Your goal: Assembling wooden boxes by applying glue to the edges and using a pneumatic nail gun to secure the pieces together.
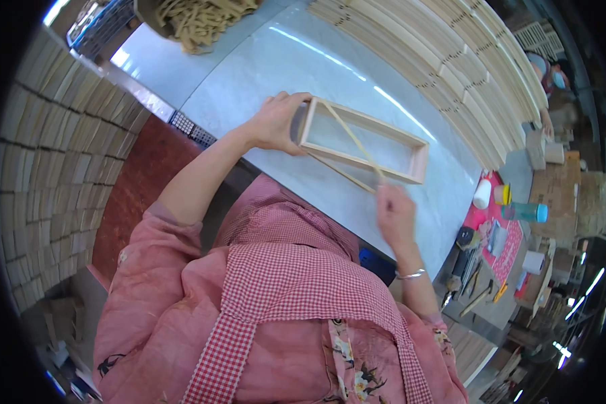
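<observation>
A pale wooden rectangular frame (419,161), longer than it is wide, lies tilted on the white table. My left hand (279,122) is closed around its left end, thumb on the near side and fingers on the far side. What looks like a tan rubber band (352,137) runs in two taut strands from near that end and converges at my right hand (395,212). The right hand, smeared by motion, is closed on the band just off the frame's near right corner.
A container of tan bands (202,23) stands at the far left of the table (249,67). Stacked wooden pieces (438,60) line the far side; more stacks (54,168) rise at left. A teal bottle (524,213) and hand tools (477,299) lie at right. Another person is at far right.
</observation>
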Motion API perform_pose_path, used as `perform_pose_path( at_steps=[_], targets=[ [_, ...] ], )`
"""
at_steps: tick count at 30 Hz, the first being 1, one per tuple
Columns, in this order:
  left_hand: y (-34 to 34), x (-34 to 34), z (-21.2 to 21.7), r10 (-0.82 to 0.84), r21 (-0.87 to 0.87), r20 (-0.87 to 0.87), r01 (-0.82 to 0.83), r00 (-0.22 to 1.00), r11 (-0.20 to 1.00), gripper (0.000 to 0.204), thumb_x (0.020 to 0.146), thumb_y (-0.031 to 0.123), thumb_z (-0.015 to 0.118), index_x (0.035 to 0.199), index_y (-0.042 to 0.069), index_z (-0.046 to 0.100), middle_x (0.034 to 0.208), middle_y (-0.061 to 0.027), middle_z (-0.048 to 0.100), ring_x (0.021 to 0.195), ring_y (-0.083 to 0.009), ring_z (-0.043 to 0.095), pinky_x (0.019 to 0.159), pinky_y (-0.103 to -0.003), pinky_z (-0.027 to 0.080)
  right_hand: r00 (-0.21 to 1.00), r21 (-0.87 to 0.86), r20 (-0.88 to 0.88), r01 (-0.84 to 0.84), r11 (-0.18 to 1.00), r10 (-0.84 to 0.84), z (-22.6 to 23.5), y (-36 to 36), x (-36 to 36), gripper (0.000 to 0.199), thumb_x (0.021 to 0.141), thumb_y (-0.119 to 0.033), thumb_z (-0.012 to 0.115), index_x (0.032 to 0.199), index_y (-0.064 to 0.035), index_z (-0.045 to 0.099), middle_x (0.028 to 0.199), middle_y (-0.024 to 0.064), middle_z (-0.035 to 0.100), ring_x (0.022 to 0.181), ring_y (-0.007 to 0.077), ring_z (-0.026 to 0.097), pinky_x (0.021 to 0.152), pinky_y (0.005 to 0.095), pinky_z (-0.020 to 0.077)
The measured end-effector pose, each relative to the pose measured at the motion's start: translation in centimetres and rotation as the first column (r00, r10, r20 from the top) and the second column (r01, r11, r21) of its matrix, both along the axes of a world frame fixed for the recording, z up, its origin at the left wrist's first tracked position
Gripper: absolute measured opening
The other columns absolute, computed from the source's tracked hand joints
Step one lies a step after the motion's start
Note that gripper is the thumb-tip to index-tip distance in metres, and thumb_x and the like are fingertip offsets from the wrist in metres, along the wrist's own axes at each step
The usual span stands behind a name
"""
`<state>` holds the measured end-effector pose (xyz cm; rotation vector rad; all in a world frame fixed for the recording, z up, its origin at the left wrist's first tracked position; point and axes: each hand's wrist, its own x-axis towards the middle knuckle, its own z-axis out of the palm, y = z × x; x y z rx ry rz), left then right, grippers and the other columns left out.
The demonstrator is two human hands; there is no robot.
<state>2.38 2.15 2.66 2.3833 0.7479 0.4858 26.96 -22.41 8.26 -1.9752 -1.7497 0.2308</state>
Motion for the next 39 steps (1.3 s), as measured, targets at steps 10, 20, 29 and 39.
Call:
perform_pose_path(
  at_steps=[10,20,29,39],
  targets=[
    [1.2,0.2,-0.2,-0.011,-0.014,-0.037,0.011,0.999,1.000,0.113,0.051,0.035,0.091,0.147,0.001,0.040,0.137,-0.0192,0.055,0.121,-0.0370,0.052,0.112,-0.046,0.036,1.000,-0.037,0.020,0.019,0.999,-0.018,-3.2,2.1,16.9,0.077,0.073,0.000,0.062,0.148,-0.0016,0.040,0.135,0.0224,0.050,0.118,0.0398,0.055,0.102,0.0403,0.0470],
    [0.3,1.4,1.8,-0.067,-0.061,-0.166,0.058,0.984,0.996,0.110,0.056,0.024,0.089,0.150,0.001,0.037,0.136,-0.0207,0.050,0.123,-0.0372,0.047,0.110,-0.047,0.037,0.850,0.142,-0.513,0.222,0.965,-0.120,-6.6,1.0,13.0,0.031,0.084,-0.001,0.065,0.115,0.0000,0.063,0.099,0.0098,0.060,0.079,0.0207,0.057,0.069,0.0280,0.0470],
    [-0.8,-0.3,3.6,0.034,-0.579,0.050,0.001,0.998,0.816,0.070,0.082,0.012,0.069,0.147,0.003,0.044,0.130,-0.0165,0.055,0.106,-0.0254,0.055,0.085,-0.035,0.048,0.791,0.177,-0.494,0.497,0.849,-0.360,-4.8,-1.2,8.6,0.015,0.090,-0.005,0.061,0.102,0.0003,0.069,0.090,0.0108,0.065,0.075,0.0243,0.061,0.070,0.0323,0.0498],
    [-3.5,1.3,0.7,0.264,-0.295,0.078,-0.231,0.961,0.927,0.033,0.092,0.003,0.055,0.124,0.000,0.061,0.095,-0.0163,0.066,0.078,-0.0280,0.061,0.074,-0.037,0.052,0.676,0.009,-0.618,0.515,0.857,-0.401,-4.5,-2.2,7.9,0.026,0.102,-0.022,0.057,0.110,0.0014,0.067,0.085,0.0038,0.064,0.067,0.0100,0.052,0.061,0.0229,0.0450]
  ],
)
